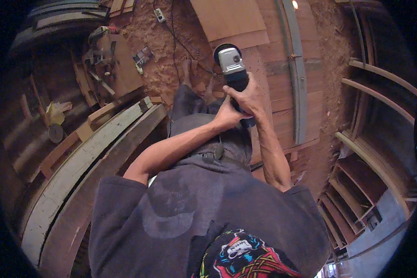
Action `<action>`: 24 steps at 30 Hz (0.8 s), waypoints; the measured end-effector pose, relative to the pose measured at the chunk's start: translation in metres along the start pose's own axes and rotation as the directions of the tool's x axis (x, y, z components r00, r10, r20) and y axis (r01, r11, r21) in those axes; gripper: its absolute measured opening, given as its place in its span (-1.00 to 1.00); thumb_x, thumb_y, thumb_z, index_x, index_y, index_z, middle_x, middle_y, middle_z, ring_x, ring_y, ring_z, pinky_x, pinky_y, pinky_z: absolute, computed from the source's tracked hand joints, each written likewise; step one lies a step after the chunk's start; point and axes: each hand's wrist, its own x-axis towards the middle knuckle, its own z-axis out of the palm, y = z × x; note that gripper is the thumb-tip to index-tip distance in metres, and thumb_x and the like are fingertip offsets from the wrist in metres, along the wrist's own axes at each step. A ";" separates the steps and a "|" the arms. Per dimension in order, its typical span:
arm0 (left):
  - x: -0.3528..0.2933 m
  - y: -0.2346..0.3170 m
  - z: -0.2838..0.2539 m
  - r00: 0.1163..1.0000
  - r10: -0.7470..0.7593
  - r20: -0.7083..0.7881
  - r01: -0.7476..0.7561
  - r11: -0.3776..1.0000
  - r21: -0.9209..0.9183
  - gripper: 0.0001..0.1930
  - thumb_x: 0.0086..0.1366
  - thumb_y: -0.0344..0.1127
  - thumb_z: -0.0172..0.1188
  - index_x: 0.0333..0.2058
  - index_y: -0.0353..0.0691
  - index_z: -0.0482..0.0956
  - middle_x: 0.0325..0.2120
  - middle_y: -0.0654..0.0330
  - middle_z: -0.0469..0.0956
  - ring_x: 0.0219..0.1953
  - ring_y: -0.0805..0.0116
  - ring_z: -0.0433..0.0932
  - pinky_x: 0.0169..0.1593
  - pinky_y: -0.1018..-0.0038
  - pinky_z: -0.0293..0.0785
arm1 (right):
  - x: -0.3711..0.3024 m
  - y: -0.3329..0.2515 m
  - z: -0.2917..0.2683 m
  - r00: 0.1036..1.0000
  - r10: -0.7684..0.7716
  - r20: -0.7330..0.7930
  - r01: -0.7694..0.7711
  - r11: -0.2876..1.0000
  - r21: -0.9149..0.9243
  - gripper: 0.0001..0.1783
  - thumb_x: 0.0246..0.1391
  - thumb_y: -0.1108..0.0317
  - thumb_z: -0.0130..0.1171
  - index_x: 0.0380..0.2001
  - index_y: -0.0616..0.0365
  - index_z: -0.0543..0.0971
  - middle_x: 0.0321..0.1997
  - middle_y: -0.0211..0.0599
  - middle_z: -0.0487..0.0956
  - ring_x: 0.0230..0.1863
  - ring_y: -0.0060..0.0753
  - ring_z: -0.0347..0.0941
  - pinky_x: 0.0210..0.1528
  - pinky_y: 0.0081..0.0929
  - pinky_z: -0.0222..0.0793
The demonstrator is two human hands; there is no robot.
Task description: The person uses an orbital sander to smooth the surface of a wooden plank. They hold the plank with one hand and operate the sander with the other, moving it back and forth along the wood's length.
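"Where is the grinder held?"
"Before the torso, near the wooden boards; its body is clamped by the left hand and the right hand, both curled round."

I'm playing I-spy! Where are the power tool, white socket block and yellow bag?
Power tool (236, 78): head view, on its black body.
White socket block (160, 15): head view, on its face.
Yellow bag (56, 113): head view, on its crumpled middle.

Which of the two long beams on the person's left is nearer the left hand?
The brown inner beam: in this view it lies between the left hand and the pale greyish beam, which is farther out.
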 end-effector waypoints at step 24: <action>-0.009 -0.001 -0.037 0.997 -0.073 -0.011 0.074 0.996 0.047 -0.02 0.02 -0.25 0.66 0.33 -0.36 0.23 0.14 -0.04 0.57 0.23 0.07 0.56 0.33 0.23 0.44 | 0.009 0.002 0.031 1.000 -0.027 0.006 0.026 0.998 0.052 -0.21 -0.03 -0.14 0.56 0.02 0.28 0.53 -0.18 0.04 0.72 -0.15 0.03 0.71 -0.07 -0.09 0.60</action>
